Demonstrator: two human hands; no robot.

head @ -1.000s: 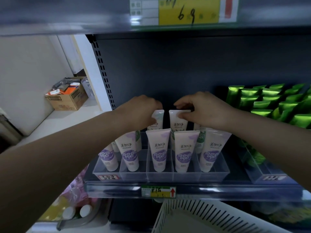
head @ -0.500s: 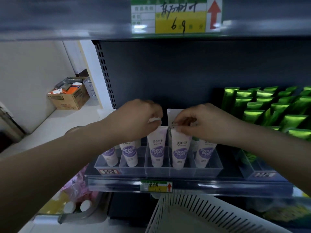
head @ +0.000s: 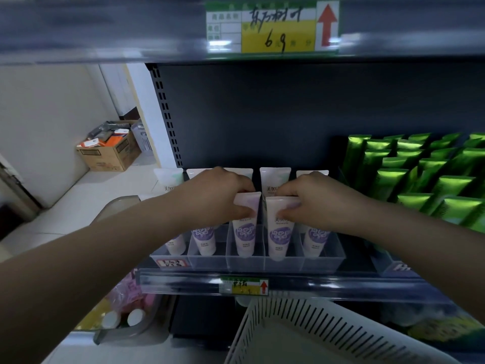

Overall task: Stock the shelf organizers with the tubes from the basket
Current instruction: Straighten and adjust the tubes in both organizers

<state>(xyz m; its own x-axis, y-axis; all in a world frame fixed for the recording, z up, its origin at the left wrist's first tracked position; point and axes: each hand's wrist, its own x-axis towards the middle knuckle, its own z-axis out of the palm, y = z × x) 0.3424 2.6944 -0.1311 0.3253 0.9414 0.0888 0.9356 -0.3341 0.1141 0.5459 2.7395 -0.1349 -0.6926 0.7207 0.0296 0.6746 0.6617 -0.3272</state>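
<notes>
– Basket (head: 301, 329) is down here, near us. I see no tubes in the part that shows. So where are the tubes?
– Up in the clear shelf organizer (head: 322, 261). They stand in its slots, wide end up.
– What do the hands do?
– The left hand (head: 223, 197) pinches the top of one purple tube (head: 245, 233). The right hand (head: 313, 199) pinches the top of the next tube (head: 279, 233), in the slot just to the right.
– How do you do this bit well?
– I think you push each tube straight down till it sits snug. Keep the picture side facing near. Do not bump the back row (head: 274, 179) behind it.
– What is different from one second ago?
– Then the hands held the tops of the far tubes. Now they are on the near row, and the far tops show. The green packs (head: 420, 177) on the far right look the same.
</notes>
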